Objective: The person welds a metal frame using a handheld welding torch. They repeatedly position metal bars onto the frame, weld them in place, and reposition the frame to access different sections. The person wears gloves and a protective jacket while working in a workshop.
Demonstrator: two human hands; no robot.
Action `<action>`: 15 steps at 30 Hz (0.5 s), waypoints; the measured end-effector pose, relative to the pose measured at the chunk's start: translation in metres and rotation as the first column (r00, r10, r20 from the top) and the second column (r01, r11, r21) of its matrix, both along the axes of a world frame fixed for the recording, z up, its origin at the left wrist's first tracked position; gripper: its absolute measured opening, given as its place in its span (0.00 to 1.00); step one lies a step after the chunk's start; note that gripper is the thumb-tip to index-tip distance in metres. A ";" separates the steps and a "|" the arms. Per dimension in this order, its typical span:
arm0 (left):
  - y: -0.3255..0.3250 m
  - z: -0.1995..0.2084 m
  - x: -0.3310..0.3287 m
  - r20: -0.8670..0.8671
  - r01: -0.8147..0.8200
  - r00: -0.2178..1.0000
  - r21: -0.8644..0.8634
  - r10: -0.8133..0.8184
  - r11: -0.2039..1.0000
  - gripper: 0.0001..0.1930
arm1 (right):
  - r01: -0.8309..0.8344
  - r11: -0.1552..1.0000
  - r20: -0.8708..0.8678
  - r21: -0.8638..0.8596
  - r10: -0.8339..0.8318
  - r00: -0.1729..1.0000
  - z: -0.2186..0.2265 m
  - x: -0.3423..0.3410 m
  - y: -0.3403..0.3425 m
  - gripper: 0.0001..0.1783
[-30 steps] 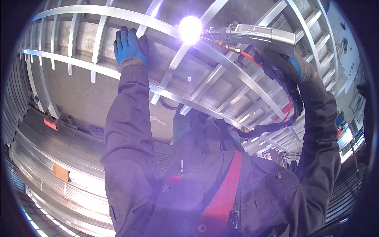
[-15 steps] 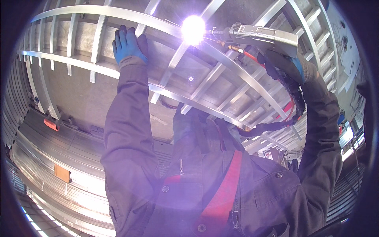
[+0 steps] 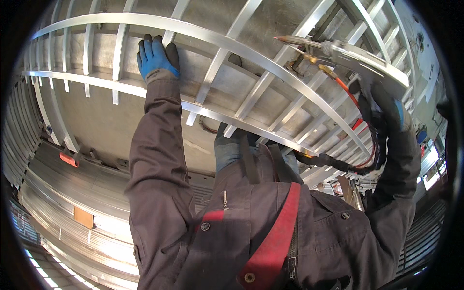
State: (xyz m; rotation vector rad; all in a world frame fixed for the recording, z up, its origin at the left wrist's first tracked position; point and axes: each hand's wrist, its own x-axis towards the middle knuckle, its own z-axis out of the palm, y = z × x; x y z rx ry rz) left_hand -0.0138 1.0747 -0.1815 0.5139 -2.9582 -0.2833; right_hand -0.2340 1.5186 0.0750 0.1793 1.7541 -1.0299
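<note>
My left hand, in a blue and dark glove, lies flat with its fingers stretched upward on the silvery metal frame, between its two long rails. My right hand, gloved alike, grips a welding torch at the upper right. The torch's narrow tip points left, a little above the frame's upper rail; no arc burns there. From the torch a red and black cable bundle loops down beside my right forearm. Part of the right hand's fingers is hidden behind the torch and cables.
Crosspieces join the frame's rails, with grey sheet-like surface behind them. More slatted metalwork stands at the upper right. Long metal profiles lie stacked at the lower left, with a brown piece on them and a red-orange block nearby.
The bright welding arc has gone out. My right hand has drawn the torch right and slightly down, away from the rail joint. My left hand stays in place on the frame.
</note>
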 end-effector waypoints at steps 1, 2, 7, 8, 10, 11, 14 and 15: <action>0.000 0.000 0.000 -0.013 0.008 1.000 -0.005 -0.008 1.000 0.23 | 0.030 0.999 0.001 0.023 -0.031 1.000 0.012 0.003 0.011 0.31; 0.000 0.001 -0.001 -0.004 0.004 1.000 -0.002 -0.004 1.000 0.24 | 0.062 0.997 0.009 0.054 -0.062 0.998 0.021 0.008 0.020 0.32; 0.004 0.009 -0.002 0.002 -0.004 1.000 0.011 0.004 1.000 0.27 | 0.184 0.981 -0.047 0.060 -0.181 0.982 0.060 0.043 0.065 0.32; 0.010 0.013 -0.001 0.019 -0.036 0.999 -0.021 0.036 0.999 0.28 | 0.213 0.975 -0.073 0.063 -0.209 0.975 0.064 0.049 0.076 0.29; 0.027 0.023 0.007 0.036 -0.080 0.996 -0.105 0.085 0.991 0.29 | 0.275 0.960 -0.134 0.062 -0.265 0.955 0.066 0.065 0.099 0.24; 0.040 0.028 0.012 0.014 -0.077 0.997 -0.122 0.079 0.990 0.29 | -0.155 0.969 -0.421 0.193 0.224 0.879 0.064 0.073 0.111 0.19; 0.095 0.034 0.029 -0.108 -0.051 0.993 0.007 0.051 0.999 0.28 | -0.436 0.774 -0.657 0.458 0.626 0.420 0.064 0.089 0.153 0.15; 0.110 0.032 0.029 -0.093 -0.083 0.992 0.039 0.087 0.996 0.27 | -0.393 0.843 -0.659 0.367 0.534 0.530 0.062 0.094 0.166 0.16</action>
